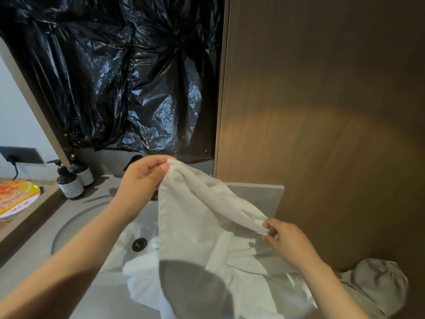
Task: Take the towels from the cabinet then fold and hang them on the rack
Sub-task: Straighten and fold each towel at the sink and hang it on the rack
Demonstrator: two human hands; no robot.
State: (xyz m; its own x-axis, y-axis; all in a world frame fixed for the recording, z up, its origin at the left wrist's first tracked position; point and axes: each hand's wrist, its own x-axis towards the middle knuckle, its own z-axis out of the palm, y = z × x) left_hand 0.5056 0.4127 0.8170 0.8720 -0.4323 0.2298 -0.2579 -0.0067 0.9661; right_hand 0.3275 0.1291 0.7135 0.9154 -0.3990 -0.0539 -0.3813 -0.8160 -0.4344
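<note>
A white towel (195, 226) is held up in the air over the sink (69, 226) by both hands. One upper corner is pinched between the thumb and the curled fingers of the left hand (142, 178), which is raised in front of the black plastic sheet (126, 77). A second corner is pinched by the thumb and fingertips of the right hand (287, 242), lower and nearer to the wooden panel (322, 111). The edge of the towel is stretched between the two hands, and the rest hangs down.

Under it, more white towels (140, 282) are lying in a loose pile, partly inside the sink and beside its drain (139, 244). Two dark pump bottles (69, 180) are standing close together at the back of the grey surface (34, 261). A noodle cup (16, 199) with a printed lid is seen at the left edge.
</note>
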